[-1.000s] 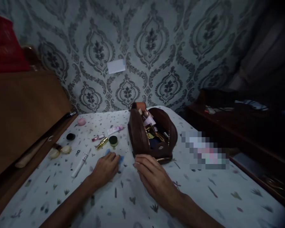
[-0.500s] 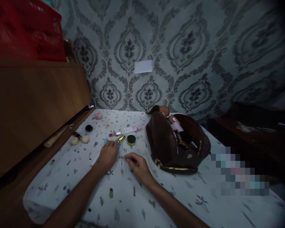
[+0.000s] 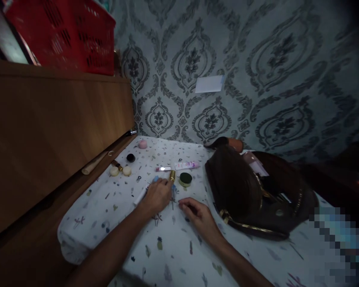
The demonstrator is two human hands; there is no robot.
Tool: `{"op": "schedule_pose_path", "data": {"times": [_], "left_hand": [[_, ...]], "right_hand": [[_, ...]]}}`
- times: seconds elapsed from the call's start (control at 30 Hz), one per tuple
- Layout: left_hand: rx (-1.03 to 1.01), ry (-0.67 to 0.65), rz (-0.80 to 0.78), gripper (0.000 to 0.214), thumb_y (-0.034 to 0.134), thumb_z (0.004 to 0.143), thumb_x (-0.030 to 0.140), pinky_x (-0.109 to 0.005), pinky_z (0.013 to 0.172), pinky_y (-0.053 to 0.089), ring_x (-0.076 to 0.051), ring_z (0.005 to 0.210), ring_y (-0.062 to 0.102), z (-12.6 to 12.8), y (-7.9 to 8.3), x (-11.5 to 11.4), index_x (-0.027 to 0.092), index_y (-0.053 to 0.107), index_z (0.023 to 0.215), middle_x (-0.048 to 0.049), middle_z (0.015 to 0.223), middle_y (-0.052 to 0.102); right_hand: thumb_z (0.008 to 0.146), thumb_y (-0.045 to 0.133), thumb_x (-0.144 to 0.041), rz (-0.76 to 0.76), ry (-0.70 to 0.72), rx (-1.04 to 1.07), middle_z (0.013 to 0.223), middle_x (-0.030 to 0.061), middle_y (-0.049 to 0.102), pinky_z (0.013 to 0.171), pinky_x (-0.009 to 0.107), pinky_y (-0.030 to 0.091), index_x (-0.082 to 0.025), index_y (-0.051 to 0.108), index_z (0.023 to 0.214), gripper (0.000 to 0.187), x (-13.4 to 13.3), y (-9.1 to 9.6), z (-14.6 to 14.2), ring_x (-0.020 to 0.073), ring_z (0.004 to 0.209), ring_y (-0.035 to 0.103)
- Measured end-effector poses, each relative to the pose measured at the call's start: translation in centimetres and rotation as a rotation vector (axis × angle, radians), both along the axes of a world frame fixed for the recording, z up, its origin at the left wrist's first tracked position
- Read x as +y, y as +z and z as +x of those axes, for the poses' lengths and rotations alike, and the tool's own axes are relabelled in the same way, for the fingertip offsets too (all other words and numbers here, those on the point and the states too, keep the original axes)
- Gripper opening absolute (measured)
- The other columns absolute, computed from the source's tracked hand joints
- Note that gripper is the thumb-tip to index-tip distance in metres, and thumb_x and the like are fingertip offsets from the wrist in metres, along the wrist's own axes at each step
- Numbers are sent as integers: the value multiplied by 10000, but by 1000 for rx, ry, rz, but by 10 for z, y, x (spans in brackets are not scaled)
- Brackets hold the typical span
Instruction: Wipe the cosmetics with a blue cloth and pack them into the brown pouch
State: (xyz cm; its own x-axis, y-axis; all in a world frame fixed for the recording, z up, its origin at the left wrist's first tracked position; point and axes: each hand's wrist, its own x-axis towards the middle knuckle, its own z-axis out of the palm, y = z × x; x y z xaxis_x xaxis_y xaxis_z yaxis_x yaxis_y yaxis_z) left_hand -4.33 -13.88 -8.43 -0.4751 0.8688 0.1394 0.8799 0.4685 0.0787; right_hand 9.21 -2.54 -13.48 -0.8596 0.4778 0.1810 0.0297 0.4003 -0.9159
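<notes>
My left hand (image 3: pixel 157 195) lies closed over a small blue item (image 3: pixel 155 179) on the patterned bedsheet (image 3: pixel 173 255). Its fingertips reach a gold lipstick tube (image 3: pixel 172 175). My right hand (image 3: pixel 198 214) rests on the sheet just to the right, its fingers curled, and I see nothing in it. An open brown bag (image 3: pixel 236 187) full of cosmetics lies to the right of both hands. A green-lidded jar (image 3: pixel 185 179), a pink tube (image 3: pixel 187 164) and a small lip gloss (image 3: pixel 163 169) lie just beyond my left hand. A white stick (image 3: pixel 140 196) pokes out from under it.
Two cream puffs (image 3: pixel 120 171), a black round pot (image 3: pixel 131 158) and a pink round item (image 3: pixel 143 144) lie at the sheet's left edge. A wooden headboard (image 3: pixel 54 131) rises on the left with a red basket (image 3: pixel 68 36) on top. Patterned wallpaper lies behind; dark furniture stands at the right.
The view has swung left. My left hand slid the blue item up to the gold tube. My right hand left the bag's front and came to rest beside the left hand.
</notes>
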Motion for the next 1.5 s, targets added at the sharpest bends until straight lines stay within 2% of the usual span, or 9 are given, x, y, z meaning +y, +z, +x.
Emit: {"op": "schedule_pose_path", "data": {"times": [0.13, 0.3, 0.43, 0.53, 0.73, 1.0, 1.17, 1.33, 1.5], "left_hand": [[30, 97, 54, 301, 423, 937, 170, -312, 811, 508, -209, 1057, 594, -13, 5, -5, 238, 541, 1206, -58, 1126, 647], [108, 359, 129, 305, 401, 924, 118, -377, 830, 516, -271, 1113, 543, -45, 8, -21, 185, 566, 1170, -131, 1165, 609], [150, 529, 156, 356, 398, 895, 82, -417, 844, 513, -331, 1186, 493, -66, 5, -37, 126, 565, 1207, -192, 1241, 556], [146, 577, 134, 342, 441, 868, 77, -417, 815, 518, -350, 1171, 502, -74, 0, -44, 118, 599, 1169, -202, 1194, 576], [167, 576, 147, 302, 436, 890, 142, -407, 773, 515, -344, 1125, 496, -79, -3, -44, 143, 626, 1124, -187, 1176, 583], [100, 544, 262, 290, 443, 880, 186, -450, 863, 480, -341, 1083, 540, -89, -11, -47, 162, 665, 1065, -164, 1158, 584], [-58, 345, 382, 335, 418, 829, 148, -389, 1002, 449, -254, 1116, 581, -97, -12, -42, 183, 668, 1048, -94, 1144, 656], [-235, 172, 484, 371, 368, 771, 151, -305, 941, 509, -193, 1035, 655, -100, -15, -36, 185, 681, 967, -36, 1061, 728], [-241, 255, 620, 372, 351, 736, 156, -338, 910, 521, -227, 1020, 663, -105, -14, -37, 171, 669, 928, -56, 1050, 732]], "right_hand": [[830, 554, -473, -7, -3, 0, 763, 50, 668, 601, 277, 435, -162, 697, 874, 345, 0, 1, 0, 182, 675, 568], [829, 547, -454, 2, 10, 5, 744, 45, 673, 591, 274, 427, -163, 695, 864, 329, 0, 1, 2, 175, 654, 560], [826, 529, -426, 26, 0, 11, 762, 49, 693, 610, 279, 438, -163, 704, 864, 317, -1, 2, 2, 181, 674, 580], [829, 523, -405, 60, -7, 9, 763, 51, 706, 610, 285, 437, -163, 714, 856, 310, -1, 3, 2, 184, 668, 586], [832, 524, -354, 81, -15, 58, 772, 47, 720, 675, 295, 463, -179, 718, 839, 262, -1, 1, 3, 201, 728, 629], [835, 510, -257, 111, -24, 65, 770, 35, 699, 685, 278, 450, -177, 720, 847, 226, -3, 2, 6, 179, 731, 610], [833, 514, -230, 121, -26, 78, 750, 28, 685, 676, 265, 445, -170, 721, 868, 219, -4, 1, 7, 169, 722, 601], [831, 514, -207, 104, -28, 94, 772, 28, 703, 696, 268, 449, -177, 717, 849, 206, -4, 2, 9, 166, 734, 610], [830, 525, -218, 81, -39, 109, 789, 29, 719, 676, 264, 447, -182, 716, 839, 195, -5, 4, 10, 169, 741, 613]]}}
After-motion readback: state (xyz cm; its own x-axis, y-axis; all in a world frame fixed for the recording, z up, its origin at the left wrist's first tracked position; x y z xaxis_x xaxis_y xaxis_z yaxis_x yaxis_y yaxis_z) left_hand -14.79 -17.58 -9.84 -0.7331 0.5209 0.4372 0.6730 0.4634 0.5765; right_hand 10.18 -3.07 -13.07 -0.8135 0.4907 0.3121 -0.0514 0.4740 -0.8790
